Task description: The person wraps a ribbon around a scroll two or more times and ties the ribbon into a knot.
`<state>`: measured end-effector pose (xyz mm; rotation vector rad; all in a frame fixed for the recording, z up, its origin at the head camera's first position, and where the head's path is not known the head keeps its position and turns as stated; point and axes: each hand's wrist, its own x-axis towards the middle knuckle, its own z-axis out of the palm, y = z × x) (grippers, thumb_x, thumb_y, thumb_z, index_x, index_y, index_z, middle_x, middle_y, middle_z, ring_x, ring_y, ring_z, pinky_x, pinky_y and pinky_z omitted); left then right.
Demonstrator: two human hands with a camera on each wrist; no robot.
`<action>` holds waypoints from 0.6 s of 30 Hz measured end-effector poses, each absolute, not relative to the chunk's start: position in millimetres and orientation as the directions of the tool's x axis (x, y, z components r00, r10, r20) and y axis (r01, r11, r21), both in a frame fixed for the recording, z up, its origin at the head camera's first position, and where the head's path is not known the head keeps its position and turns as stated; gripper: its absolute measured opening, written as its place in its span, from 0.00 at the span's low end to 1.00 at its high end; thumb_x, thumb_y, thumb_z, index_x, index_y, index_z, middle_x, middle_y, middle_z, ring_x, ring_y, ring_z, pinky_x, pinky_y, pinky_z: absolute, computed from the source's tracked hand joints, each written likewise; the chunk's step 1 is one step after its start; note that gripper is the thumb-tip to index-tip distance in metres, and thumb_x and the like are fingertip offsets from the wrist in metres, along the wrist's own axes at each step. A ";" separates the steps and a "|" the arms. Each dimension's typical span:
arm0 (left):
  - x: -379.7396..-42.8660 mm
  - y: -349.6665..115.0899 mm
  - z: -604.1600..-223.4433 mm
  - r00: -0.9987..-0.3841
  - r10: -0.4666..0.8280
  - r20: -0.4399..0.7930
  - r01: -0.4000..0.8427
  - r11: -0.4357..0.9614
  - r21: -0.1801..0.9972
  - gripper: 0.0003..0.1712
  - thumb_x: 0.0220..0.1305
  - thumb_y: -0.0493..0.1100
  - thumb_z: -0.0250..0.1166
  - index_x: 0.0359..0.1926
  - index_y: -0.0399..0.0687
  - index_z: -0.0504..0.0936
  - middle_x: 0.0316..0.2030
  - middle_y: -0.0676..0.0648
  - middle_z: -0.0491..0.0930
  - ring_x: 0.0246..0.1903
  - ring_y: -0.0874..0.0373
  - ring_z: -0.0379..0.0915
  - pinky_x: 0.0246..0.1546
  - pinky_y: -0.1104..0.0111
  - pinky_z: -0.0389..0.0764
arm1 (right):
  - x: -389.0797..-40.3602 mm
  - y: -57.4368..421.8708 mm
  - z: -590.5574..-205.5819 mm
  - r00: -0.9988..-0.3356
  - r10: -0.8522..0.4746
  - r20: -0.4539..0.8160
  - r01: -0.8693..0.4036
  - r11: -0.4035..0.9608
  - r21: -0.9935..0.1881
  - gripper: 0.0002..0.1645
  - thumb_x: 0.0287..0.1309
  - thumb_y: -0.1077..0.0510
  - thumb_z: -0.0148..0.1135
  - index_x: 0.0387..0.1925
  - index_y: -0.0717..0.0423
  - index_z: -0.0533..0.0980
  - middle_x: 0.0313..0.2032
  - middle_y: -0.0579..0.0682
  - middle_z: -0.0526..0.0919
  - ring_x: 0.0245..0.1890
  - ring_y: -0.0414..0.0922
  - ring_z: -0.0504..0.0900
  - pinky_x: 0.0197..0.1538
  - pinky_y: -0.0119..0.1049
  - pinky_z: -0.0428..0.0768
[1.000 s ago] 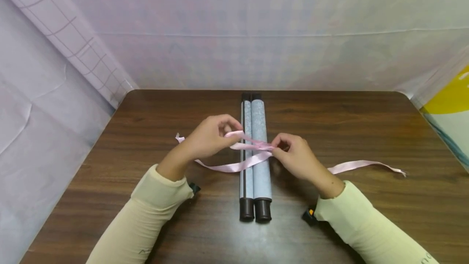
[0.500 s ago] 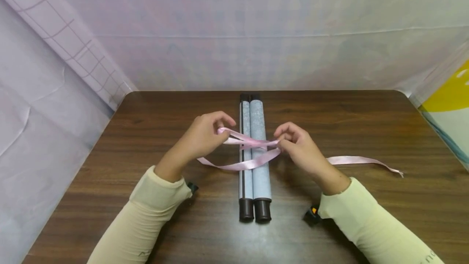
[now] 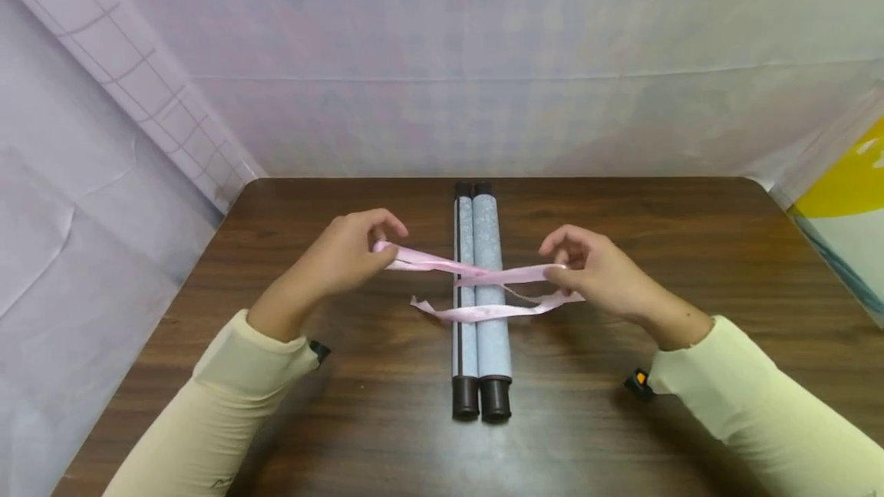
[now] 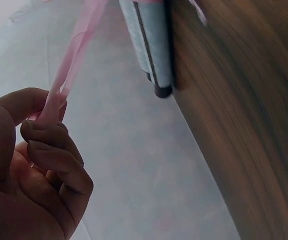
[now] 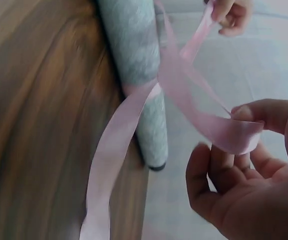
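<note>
A pale blue scroll [image 3: 488, 232], rolled from both ends onto dark-capped rods, lies lengthwise on the table. Pink satin ribbon [image 3: 476, 313] goes round its middle and crosses on top. To the left, my left hand [image 3: 348, 255] pinches a folded loop of ribbon [image 4: 76, 45] between thumb and fingers. My right hand [image 3: 604, 274] pinches another ribbon loop [image 5: 233, 137] on the right side. Both loops meet over the scroll. A loose tail with a frayed end stretches across the scroll nearer the front. How the ribbon crosses at the centre is too small to make out.
The brown wood-grain table [image 3: 387, 436] ends at a pale patterned backdrop [image 3: 483, 60]. A yellow patch [image 3: 846, 179] shows at the right edge. Dark wrist devices [image 3: 639, 383] sit under both cream sleeves [image 3: 760, 397].
Both hands have moved apart, left hand leftward and right hand rightward, drawing the ribbon loops out. The tails have slid inward towards the scroll. The scroll stays in place.
</note>
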<state>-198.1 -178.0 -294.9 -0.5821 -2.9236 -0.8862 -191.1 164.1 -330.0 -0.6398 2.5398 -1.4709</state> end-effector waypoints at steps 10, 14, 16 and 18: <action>-197.6 -210.9 -290.6 -0.928 0.346 0.139 0.370 0.812 0.451 0.11 0.57 0.44 0.64 0.41 0.49 0.80 0.22 0.49 0.73 0.17 0.58 0.64 0.19 0.65 0.68 | -202.5 180.8 -325.8 -0.871 -0.481 0.105 -0.408 0.585 -0.701 0.08 0.53 0.61 0.65 0.35 0.57 0.76 0.22 0.52 0.73 0.18 0.41 0.70 0.18 0.30 0.70; -196.2 -221.4 -290.4 -0.932 0.346 0.105 0.355 0.818 0.453 0.10 0.58 0.46 0.65 0.40 0.48 0.81 0.23 0.48 0.74 0.18 0.57 0.65 0.20 0.65 0.69 | -205.8 189.9 -326.4 -0.871 -0.490 0.045 -0.386 0.624 -0.680 0.07 0.53 0.57 0.66 0.33 0.54 0.77 0.20 0.51 0.75 0.16 0.40 0.70 0.17 0.31 0.70; -195.0 -226.3 -290.3 -0.937 0.338 0.086 0.339 0.824 0.454 0.10 0.58 0.46 0.65 0.39 0.48 0.81 0.23 0.48 0.74 0.19 0.57 0.66 0.20 0.65 0.70 | -207.3 195.5 -327.1 -0.868 -0.497 0.019 -0.382 0.642 -0.664 0.06 0.54 0.55 0.66 0.31 0.53 0.78 0.20 0.51 0.77 0.16 0.40 0.71 0.18 0.31 0.70; -193.0 -231.9 -289.7 -0.941 0.333 0.060 0.323 0.829 0.456 0.11 0.58 0.48 0.65 0.38 0.48 0.81 0.23 0.48 0.74 0.19 0.57 0.66 0.20 0.65 0.70 | -209.0 201.2 -328.3 -0.864 -0.503 0.016 -0.399 0.664 -0.633 0.06 0.54 0.55 0.66 0.28 0.52 0.79 0.19 0.49 0.77 0.18 0.40 0.72 0.21 0.32 0.71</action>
